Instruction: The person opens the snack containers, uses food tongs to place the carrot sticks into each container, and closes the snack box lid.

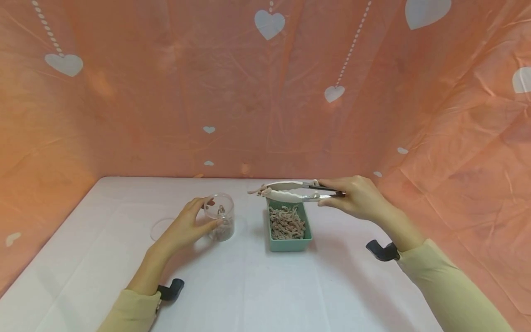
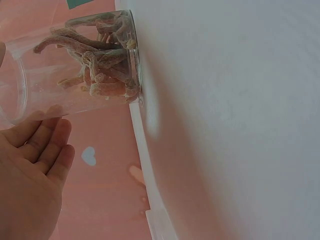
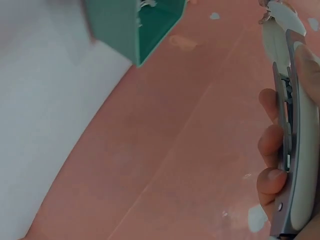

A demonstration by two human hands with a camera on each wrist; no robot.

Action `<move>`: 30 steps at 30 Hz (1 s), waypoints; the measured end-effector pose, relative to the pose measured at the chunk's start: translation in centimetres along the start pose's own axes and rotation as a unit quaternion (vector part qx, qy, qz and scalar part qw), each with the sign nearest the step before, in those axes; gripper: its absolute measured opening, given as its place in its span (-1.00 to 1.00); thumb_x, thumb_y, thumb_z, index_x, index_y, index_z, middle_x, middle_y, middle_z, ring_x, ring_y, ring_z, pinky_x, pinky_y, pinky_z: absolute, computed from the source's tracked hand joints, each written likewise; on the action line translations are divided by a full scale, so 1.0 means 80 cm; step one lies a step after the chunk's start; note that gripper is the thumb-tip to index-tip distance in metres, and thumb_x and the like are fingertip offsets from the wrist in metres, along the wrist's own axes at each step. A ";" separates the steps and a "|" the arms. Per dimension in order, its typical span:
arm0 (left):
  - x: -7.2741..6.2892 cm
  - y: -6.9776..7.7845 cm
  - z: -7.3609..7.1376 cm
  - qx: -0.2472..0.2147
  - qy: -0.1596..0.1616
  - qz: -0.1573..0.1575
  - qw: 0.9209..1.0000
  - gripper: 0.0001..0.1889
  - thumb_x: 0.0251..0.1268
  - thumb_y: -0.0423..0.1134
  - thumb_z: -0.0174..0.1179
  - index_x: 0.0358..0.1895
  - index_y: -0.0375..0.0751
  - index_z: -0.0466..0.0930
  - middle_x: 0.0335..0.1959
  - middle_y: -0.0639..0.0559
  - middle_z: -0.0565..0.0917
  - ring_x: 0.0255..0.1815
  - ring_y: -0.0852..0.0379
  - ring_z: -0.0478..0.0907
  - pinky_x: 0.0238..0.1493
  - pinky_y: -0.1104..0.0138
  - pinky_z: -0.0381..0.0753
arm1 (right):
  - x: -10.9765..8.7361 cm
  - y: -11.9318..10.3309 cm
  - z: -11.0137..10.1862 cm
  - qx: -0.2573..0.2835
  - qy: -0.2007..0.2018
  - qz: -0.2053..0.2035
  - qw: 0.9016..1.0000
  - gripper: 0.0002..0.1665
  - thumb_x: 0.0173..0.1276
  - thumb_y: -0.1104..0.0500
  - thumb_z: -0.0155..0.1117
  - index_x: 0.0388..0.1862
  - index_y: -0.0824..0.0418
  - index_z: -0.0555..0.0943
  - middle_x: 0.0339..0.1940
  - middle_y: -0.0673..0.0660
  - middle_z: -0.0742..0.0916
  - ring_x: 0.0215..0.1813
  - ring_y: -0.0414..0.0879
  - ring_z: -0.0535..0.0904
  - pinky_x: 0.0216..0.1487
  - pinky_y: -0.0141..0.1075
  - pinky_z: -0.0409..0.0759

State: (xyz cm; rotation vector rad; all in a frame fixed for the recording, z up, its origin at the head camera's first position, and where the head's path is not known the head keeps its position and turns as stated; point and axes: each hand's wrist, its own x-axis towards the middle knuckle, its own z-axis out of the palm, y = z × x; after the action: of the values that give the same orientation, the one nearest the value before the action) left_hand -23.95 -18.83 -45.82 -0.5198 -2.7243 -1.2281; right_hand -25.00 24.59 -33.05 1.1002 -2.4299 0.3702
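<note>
My right hand (image 1: 352, 197) grips a pair of metal tongs (image 1: 304, 197) with pale scalloped tips. Pinched at the tips are a few brownish, twisted dried strips (image 1: 260, 190), held above and left of the green rectangular tray (image 1: 289, 246). More strips (image 1: 286, 222) fill that tray. My left hand (image 1: 184, 228) holds a clear plastic jar (image 1: 224, 210) near its open rim, thumb on the near side and fingers on the far side. Inside the jar, brown strips (image 2: 102, 62) are heaped over the bottom; it stands upright on the table.
A clear round lid (image 1: 159, 229) lies on the white-covered table (image 1: 265, 290), left of the jar and partly behind my left hand. An orange cloth with white hearts (image 1: 249, 92) hangs behind the table and along both sides.
</note>
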 end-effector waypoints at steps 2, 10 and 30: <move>0.001 -0.001 0.000 0.002 -0.001 -0.001 1.000 -0.18 0.40 0.06 0.37 0.54 -0.33 0.28 0.38 -0.22 0.46 0.50 -0.26 0.28 0.48 -0.26 0.26 | 0.007 -0.004 0.002 0.004 -0.001 0.002 1.000 -0.35 0.05 0.10 0.70 0.17 0.16 0.77 -0.13 0.08 0.86 -0.46 -0.19 0.62 -0.46 -0.25 0.50; 0.001 0.002 0.000 0.007 0.001 -0.001 1.000 -0.20 0.39 0.04 0.38 0.53 -0.32 0.29 0.38 -0.25 0.46 0.48 -0.29 0.30 0.47 -0.27 0.28 | 0.038 -0.017 0.024 0.051 0.010 -0.035 0.998 -0.34 0.25 -0.20 0.52 0.19 0.19 0.75 -0.05 0.12 0.85 -0.47 -0.23 0.62 -0.49 -0.30 0.49; 0.000 0.005 -0.003 0.013 0.004 -0.002 1.000 -0.20 0.40 -0.03 0.37 0.52 -0.42 0.28 0.50 -0.41 0.33 0.56 -0.41 0.17 0.50 -0.33 0.17 | 0.082 -0.059 0.094 0.026 -0.039 -0.007 0.999 -0.33 0.23 -0.07 0.59 0.27 0.19 0.71 0.14 0.12 0.79 0.01 0.05 0.79 -0.14 -0.02 0.74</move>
State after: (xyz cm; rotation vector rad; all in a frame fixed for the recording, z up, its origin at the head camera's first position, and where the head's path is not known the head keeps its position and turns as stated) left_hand -23.78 -18.75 -45.38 -0.5058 -2.7325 -1.1922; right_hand -27.41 14.24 -36.02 1.1736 -2.4928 0.3957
